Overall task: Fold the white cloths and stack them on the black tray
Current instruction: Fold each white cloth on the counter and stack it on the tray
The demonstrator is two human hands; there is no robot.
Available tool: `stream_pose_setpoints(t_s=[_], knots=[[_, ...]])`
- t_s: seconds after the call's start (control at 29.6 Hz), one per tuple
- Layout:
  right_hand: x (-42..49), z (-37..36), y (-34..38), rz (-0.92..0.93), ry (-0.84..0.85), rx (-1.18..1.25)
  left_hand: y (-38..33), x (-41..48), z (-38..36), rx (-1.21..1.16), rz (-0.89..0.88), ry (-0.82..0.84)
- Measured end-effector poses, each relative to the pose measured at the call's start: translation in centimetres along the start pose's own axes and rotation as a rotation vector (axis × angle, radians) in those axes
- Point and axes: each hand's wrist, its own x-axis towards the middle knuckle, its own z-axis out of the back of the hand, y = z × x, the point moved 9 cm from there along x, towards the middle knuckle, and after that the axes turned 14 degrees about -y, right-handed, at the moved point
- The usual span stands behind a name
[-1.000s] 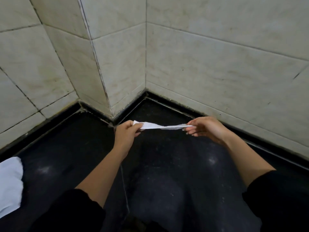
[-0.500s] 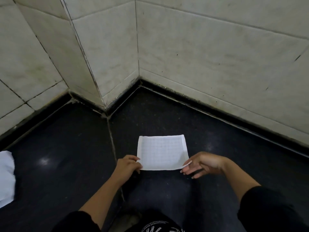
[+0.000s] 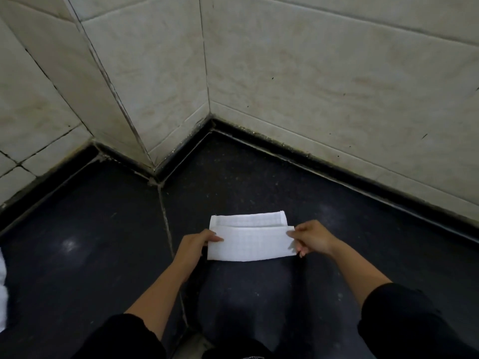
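A small white gridded cloth (image 3: 250, 242) lies on a dark, speckled stone bench (image 3: 103, 229) in a corner of pale tiled walls (image 3: 311, 73), its near half folded up over the far half so a strip of the lower layer shows along the far edge. The left hand (image 3: 199, 243) pinches the folded flap's left edge between thumb and fingers, while the right hand (image 3: 311, 238) pinches its right corner likewise. Another white cloth (image 3: 2, 288) peeks in at the far left edge.
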Motion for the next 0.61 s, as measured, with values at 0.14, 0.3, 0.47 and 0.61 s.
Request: stream_pose_setpoints(t_s=[0.14, 0.3, 0.47, 0.61], knots=[[2.1, 0.9, 0.6, 0.089, -0.175, -0.054, -1.0, 1.6, -0.3, 0.104, -0.131, -0.034], [6.2, 0.3, 0.9, 0.081, -0.302, -0.138, -1.4, 4.7, -1.2, 0.371, -0.308, -0.061], [6.5, 0.2, 0.9, 0.083, -0.358, -0.264, -1.0, 4.9, -1.4, 0.449, -0.359, -0.108], [5.9, 0.6, 0.0, 0.093, -0.400, -0.351, -0.5, 4.6, -1.1, 0.466, -0.371, -0.160]])
